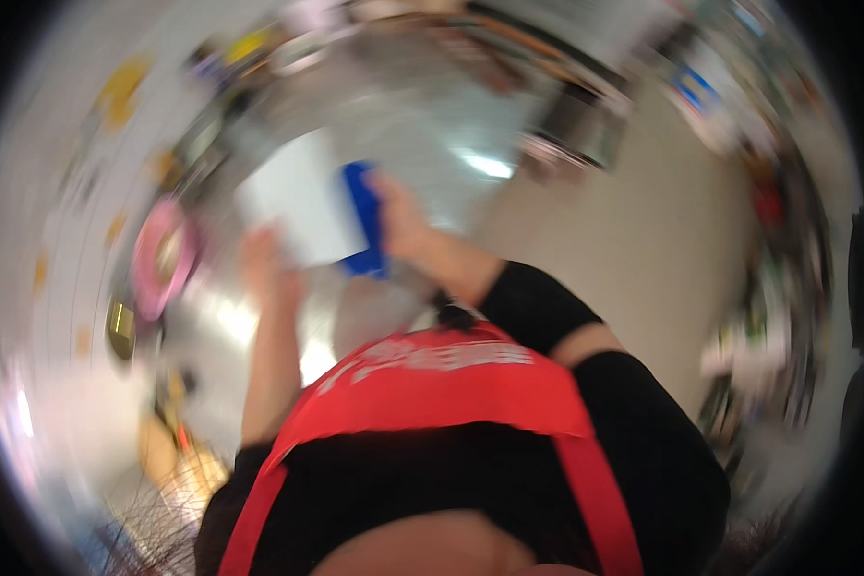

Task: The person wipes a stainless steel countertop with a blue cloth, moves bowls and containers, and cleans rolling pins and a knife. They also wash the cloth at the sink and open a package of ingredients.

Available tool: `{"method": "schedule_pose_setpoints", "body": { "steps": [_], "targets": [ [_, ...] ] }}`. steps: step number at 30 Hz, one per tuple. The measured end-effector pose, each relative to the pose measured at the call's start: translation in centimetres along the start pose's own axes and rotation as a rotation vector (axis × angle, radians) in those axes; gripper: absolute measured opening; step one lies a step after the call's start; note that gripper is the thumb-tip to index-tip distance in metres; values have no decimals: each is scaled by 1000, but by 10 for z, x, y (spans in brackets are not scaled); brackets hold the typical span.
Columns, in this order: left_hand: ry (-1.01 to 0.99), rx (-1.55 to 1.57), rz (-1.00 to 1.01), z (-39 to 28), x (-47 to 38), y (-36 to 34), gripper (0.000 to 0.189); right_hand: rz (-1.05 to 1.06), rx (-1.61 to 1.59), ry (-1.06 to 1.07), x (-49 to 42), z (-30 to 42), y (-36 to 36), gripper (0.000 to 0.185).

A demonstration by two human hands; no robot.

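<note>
My right hand (399,216) is closed on the right side of a blue flat object (365,209), whose kind the blur hides. A white sheet or board (302,194) lies against the blue object's left side. At the white piece's lower left edge is my left hand (268,263), seemingly touching it; whether its fingers grip cannot be made out. Both hands are in front of my red apron (446,389), above a shiny metal work surface (432,129).
A pink round object (164,255) stands at the left beside a gold-coloured item (122,327). A dark box-like thing (572,119) is at the upper right. Blurred shelves or goods line the far right, past a beige floor (619,237).
</note>
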State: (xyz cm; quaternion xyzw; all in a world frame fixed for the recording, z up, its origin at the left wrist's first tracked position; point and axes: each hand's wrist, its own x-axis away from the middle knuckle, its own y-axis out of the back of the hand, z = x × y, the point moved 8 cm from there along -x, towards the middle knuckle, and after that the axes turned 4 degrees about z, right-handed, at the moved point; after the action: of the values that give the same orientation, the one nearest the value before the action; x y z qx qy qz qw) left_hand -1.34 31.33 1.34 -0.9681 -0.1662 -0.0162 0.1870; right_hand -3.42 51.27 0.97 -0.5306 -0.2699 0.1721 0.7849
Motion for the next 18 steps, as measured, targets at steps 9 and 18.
{"method": "schedule_pose_setpoints", "body": {
  "steps": [9,18],
  "targets": [
    [363,162,-153,32,50,65,26,-242,116,97,-78,-28,-32,46],
    [105,170,-983,44,176,331,14,828,1648,770,-154,-207,-129,17]
  ]
}}
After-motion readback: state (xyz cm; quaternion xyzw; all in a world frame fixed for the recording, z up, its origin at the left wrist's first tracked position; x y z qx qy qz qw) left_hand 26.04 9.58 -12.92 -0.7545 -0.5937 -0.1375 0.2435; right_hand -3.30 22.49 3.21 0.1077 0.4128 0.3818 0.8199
